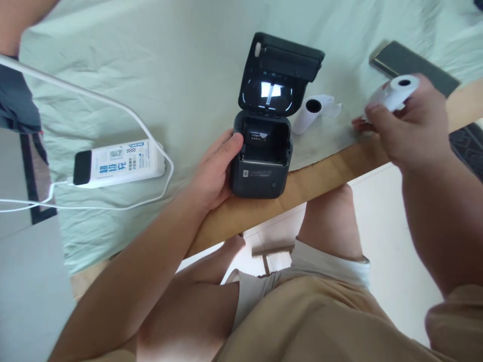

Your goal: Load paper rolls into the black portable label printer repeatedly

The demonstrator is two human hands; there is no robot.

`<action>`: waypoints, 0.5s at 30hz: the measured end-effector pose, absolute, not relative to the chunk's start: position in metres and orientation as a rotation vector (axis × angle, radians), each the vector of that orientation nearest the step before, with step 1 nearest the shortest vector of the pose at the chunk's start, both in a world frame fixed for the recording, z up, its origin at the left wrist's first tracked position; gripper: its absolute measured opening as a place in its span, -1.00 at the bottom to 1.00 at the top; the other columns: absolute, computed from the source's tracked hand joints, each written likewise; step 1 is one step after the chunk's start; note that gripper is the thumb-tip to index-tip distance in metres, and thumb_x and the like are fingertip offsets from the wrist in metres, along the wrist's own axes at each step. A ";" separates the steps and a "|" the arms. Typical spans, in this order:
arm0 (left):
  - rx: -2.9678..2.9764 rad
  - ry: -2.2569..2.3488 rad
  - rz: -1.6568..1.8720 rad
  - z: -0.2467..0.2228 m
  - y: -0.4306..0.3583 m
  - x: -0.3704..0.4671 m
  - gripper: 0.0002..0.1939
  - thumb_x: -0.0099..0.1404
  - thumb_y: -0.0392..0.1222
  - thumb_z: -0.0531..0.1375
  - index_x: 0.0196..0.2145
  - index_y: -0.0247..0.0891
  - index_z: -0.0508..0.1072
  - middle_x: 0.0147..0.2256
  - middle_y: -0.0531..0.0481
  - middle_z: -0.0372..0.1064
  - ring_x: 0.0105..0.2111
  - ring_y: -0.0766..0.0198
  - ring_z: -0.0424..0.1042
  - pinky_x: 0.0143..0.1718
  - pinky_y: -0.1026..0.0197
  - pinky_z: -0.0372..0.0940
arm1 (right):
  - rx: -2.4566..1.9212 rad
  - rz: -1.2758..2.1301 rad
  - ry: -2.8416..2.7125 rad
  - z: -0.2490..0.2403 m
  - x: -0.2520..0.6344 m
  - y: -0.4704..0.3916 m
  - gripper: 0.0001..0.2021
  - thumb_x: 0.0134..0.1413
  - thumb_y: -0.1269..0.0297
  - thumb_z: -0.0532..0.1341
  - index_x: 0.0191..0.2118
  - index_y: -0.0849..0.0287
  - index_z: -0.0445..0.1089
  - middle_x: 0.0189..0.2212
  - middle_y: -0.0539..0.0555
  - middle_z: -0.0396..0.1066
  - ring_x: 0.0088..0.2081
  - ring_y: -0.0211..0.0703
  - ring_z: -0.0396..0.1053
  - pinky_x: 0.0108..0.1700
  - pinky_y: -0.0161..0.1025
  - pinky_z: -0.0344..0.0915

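Observation:
My left hand [217, 168] grips the left side of a black label printer [260, 178], its thumb near the top edge. The printer's lid [281, 70] is swung up, and no roll shows in its compartment. At the right, my right hand [411, 118] is closed around a white paper roll [396, 93], whose dark core faces up. A second white paper roll [306, 115] stands tilted on the cloth just right of the printer, with a loose strip of paper trailing from its top.
A green cloth [181, 65] covers the surface, bordered by a wooden edge [320, 176]. A white power bank [121, 163] with a white cable [94, 95] lies left. A dark flat phone-like object [415, 65] rests upper right. Part of another person's arm [22, 20] enters upper left.

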State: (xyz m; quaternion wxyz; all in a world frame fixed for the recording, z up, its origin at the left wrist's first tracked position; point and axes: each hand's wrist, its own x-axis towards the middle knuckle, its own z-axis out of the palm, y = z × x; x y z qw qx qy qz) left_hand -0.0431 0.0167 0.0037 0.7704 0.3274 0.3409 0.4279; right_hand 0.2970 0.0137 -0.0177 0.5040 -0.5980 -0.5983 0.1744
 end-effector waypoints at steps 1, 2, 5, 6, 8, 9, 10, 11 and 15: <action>0.712 0.739 0.931 0.004 0.017 -0.043 -0.81 0.45 -0.07 0.21 -0.21 -0.24 0.52 -0.20 -0.06 0.60 0.05 -0.01 0.59 0.05 -0.01 0.53 | -1.468 0.350 -1.497 -0.015 0.300 0.020 -0.80 0.12 0.18 0.44 -0.14 -0.10 0.51 -0.37 -0.01 0.48 -0.41 -0.17 0.43 -0.35 -0.19 0.40; 0.710 0.743 0.932 0.004 0.017 -0.043 -0.81 0.45 -0.07 0.21 -0.20 -0.24 0.52 -0.19 -0.07 0.60 0.06 -0.02 0.58 0.06 -0.01 0.53 | -1.500 0.290 -1.541 -0.013 0.302 0.026 -0.77 0.11 0.21 0.45 -0.12 -0.11 0.50 -0.32 -0.01 0.49 -0.36 -0.17 0.44 -0.29 -0.19 0.40; 0.687 0.755 0.930 0.005 0.017 -0.043 -0.82 0.45 -0.08 0.22 -0.20 -0.25 0.53 -0.16 -0.09 0.60 0.08 -0.02 0.57 0.08 -0.01 0.51 | -1.561 0.240 -1.649 -0.008 0.304 0.039 -0.65 0.12 0.25 0.45 0.01 -0.17 0.46 -0.20 0.00 0.48 -0.22 -0.16 0.43 -0.10 -0.19 0.40; 0.683 0.753 0.932 0.005 0.017 -0.043 -0.82 0.45 -0.09 0.21 -0.19 -0.25 0.53 -0.15 -0.09 0.60 0.08 -0.02 0.57 0.08 -0.01 0.51 | -1.547 0.260 -1.679 -0.007 0.302 0.040 -0.63 0.14 0.25 0.43 0.05 -0.19 0.44 -0.17 0.01 0.47 -0.16 -0.13 0.43 -0.05 -0.18 0.40; 0.692 0.745 0.928 0.005 0.017 -0.043 -0.81 0.45 -0.08 0.20 -0.19 -0.25 0.52 -0.17 -0.08 0.59 0.06 -0.01 0.58 0.06 0.00 0.52 | -1.476 0.260 -1.706 -0.002 0.293 0.035 -0.63 0.17 0.22 0.40 0.08 -0.19 0.42 -0.10 0.04 0.45 -0.01 -0.05 0.41 0.06 -0.12 0.39; 0.701 0.744 0.922 0.005 0.017 -0.043 -0.80 0.46 -0.07 0.20 -0.18 -0.24 0.52 -0.18 -0.08 0.59 0.05 -0.01 0.58 0.05 0.00 0.53 | -1.429 0.235 -1.705 0.003 0.285 0.031 -0.65 0.19 0.21 0.39 0.07 -0.19 0.43 -0.04 0.06 0.44 0.07 0.00 0.38 0.12 -0.08 0.38; 0.711 0.747 0.915 0.005 0.017 -0.044 -0.80 0.46 -0.06 0.20 -0.17 -0.24 0.53 -0.19 -0.07 0.59 0.04 -0.02 0.59 0.03 0.00 0.54 | -1.405 0.181 -1.707 0.008 0.276 0.026 -0.67 0.23 0.20 0.35 0.08 -0.18 0.43 0.04 0.07 0.41 0.17 0.05 0.32 0.22 -0.01 0.32; 0.719 0.753 0.906 0.004 0.017 -0.044 -0.80 0.46 -0.06 0.20 -0.16 -0.23 0.52 -0.20 -0.06 0.59 0.03 -0.02 0.59 0.01 0.00 0.54 | -1.406 0.160 -1.731 0.013 0.265 0.022 -0.68 0.26 0.21 0.31 0.10 -0.18 0.42 0.10 0.07 0.39 0.22 0.08 0.28 0.32 0.05 0.23; 0.720 0.764 0.927 0.003 0.016 -0.043 -0.80 0.45 -0.05 0.21 -0.15 -0.22 0.52 -0.18 -0.04 0.59 0.06 -0.03 0.57 0.01 -0.01 0.55 | -1.329 0.121 -2.047 0.020 0.225 0.028 -0.57 0.19 0.26 0.33 0.17 -0.09 0.36 0.14 0.15 0.39 0.21 0.10 0.29 0.31 0.08 0.22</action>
